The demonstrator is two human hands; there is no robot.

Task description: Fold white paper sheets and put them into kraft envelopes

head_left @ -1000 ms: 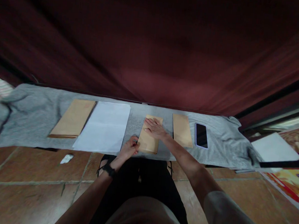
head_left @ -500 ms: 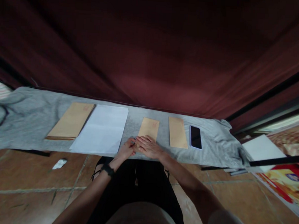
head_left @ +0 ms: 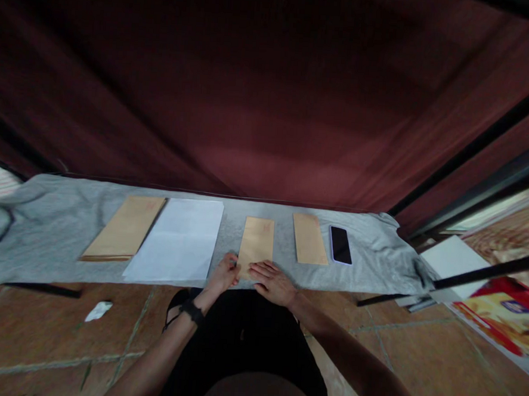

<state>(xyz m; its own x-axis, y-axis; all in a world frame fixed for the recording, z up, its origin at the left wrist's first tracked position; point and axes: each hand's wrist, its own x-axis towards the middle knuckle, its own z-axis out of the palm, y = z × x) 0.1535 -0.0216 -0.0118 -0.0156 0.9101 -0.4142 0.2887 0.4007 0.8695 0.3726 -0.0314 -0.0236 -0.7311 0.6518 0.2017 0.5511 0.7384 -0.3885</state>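
A brown paper envelope (head_left: 257, 240) lies on the grey cloth straight in front of me, its length running away from me. My right hand (head_left: 275, 282) rests flat on the near right part of it, fingers stretched out. At the near left edge, my left hand (head_left: 224, 275) has its fingers curled and pressed together against the envelope's side. A second brown envelope (head_left: 310, 239) lies apart to the right. To the left is a stack of white paper sheets (head_left: 179, 237), beside a pile of larger-looking brown envelopes (head_left: 123, 226).
A phone (head_left: 341, 246) with a dark screen lies right of the second envelope. The grey cloth (head_left: 377, 253) covers a narrow table against a dark red curtain (head_left: 250, 131). A red and yellow box (head_left: 505, 320) stands at the lower right; a crumpled white scrap (head_left: 98, 311) is on the tiled floor.
My right hand has slid right and toward me, baring more of the middle envelope. My left hand stays at its near left edge. The whole view has shifted slightly.
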